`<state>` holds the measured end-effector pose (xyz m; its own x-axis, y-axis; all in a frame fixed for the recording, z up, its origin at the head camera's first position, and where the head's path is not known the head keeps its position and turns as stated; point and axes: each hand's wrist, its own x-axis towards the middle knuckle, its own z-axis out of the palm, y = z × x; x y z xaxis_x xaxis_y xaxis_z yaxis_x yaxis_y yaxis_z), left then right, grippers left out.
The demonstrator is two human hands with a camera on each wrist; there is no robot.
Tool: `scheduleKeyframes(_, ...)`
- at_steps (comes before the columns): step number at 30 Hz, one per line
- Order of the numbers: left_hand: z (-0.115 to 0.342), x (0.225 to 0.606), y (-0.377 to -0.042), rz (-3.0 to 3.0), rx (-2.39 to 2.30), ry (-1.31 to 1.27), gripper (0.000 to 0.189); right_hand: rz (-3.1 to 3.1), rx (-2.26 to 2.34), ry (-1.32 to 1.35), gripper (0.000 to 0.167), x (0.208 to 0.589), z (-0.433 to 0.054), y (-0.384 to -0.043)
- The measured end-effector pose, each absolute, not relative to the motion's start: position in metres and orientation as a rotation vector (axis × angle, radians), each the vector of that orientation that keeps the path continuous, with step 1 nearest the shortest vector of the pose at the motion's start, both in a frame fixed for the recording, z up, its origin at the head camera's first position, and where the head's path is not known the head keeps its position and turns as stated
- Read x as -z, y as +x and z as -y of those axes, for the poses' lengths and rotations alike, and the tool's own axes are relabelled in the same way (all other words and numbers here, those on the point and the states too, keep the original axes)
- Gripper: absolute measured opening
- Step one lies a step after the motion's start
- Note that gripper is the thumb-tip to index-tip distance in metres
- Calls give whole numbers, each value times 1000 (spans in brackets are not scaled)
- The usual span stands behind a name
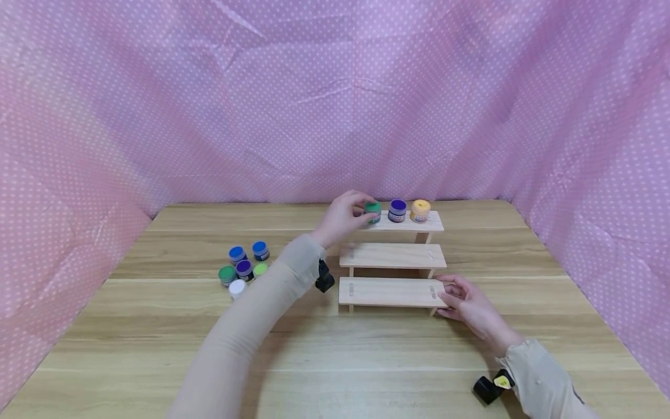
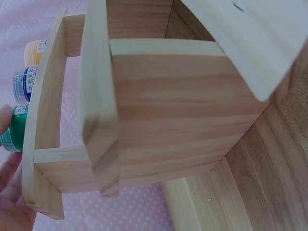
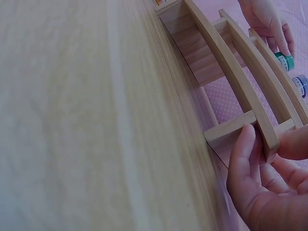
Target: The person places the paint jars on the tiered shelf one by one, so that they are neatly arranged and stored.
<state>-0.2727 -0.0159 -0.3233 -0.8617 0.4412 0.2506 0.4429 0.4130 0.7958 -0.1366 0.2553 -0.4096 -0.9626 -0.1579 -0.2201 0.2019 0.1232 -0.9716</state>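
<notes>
A three-step wooden display rack (image 1: 392, 256) stands on the table. On its top step, at the left end, my left hand (image 1: 342, 218) pinches a small green paint jar (image 1: 373, 208) between thumb and fingers. Beside that jar sit a purple-lidded paint jar (image 1: 397, 211) and a yellow one (image 1: 420, 212). In the left wrist view the green jar (image 2: 18, 126) is upright against the step, with the fingers on its near side. My right hand (image 1: 473, 305) grips the right end of the lowest step, thumb on top; the right wrist view shows fingers (image 3: 244, 154) curled about its end.
Left of the rack, several paint jars stand grouped: two blue (image 1: 238, 254), a green (image 1: 227, 274), a purple (image 1: 243, 269), a light green (image 1: 260, 269) and a white (image 1: 238, 288). The left forearm passes close by them. A pink dotted curtain (image 1: 335, 105) hangs behind the wooden table (image 1: 366, 361).
</notes>
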Motion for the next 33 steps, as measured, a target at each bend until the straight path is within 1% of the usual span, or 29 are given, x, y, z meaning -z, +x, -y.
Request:
scheduleKeyframes(3,16,322,-273,2640,1460,-846,28,-2142,1909,45,35,409,-256,-137)
scheduleKeyframes(8,18,322,-273,2638,1438,-859,28,-2154,1890,43,39,409,-255,-136)
scheduleKeyframes(13,18,324,-275,2637,1491,-838,30,-2156,1879,38,41,409,-254,-136)
scheduleKeyframes(17,18,325,-275,2641,1517,-827,30,-2151,1886,32,39,410,-254,-136)
scheduleKeyframes(23,16,325,-276,2638,1507,-832,30,-2148,1899,12,43,411,-255,-138)
scheduleKeyframes(30,15,325,-275,2630,1527,-833,30,-2151,1900,30,38,410,-255,-137)
scheduleKeyframes(33,14,325,-276,2636,1536,-840,30,-2161,1887,45,39,409,-255,-136)
